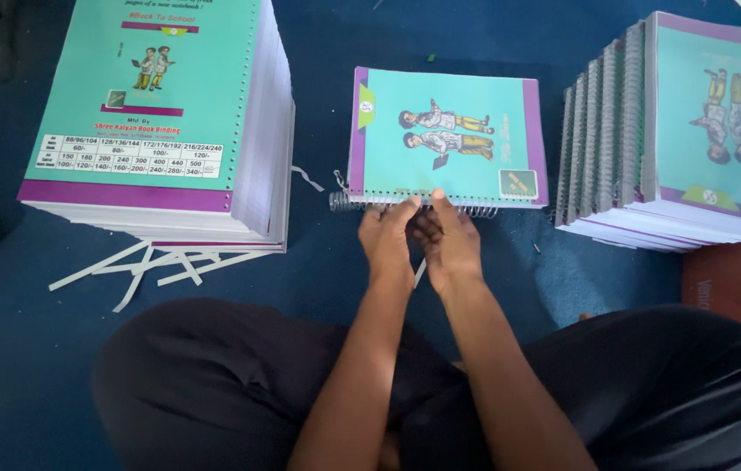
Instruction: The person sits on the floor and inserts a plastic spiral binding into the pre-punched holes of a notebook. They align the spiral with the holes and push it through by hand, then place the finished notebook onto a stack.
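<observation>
Both hands (418,240) pinch teal notebook's (447,135) spiral (414,206).

We see a single notebook (447,138) lying flat on the blue floor, in the upper middle of the frame. Its cover faces up: teal, with purple bands along the left and right edges and a drawing of two children turned sideways. A metal spiral coil (414,206) runs along its lower edge, sticking out past the lower left corner, partly threaded through the punched holes.
</observation>
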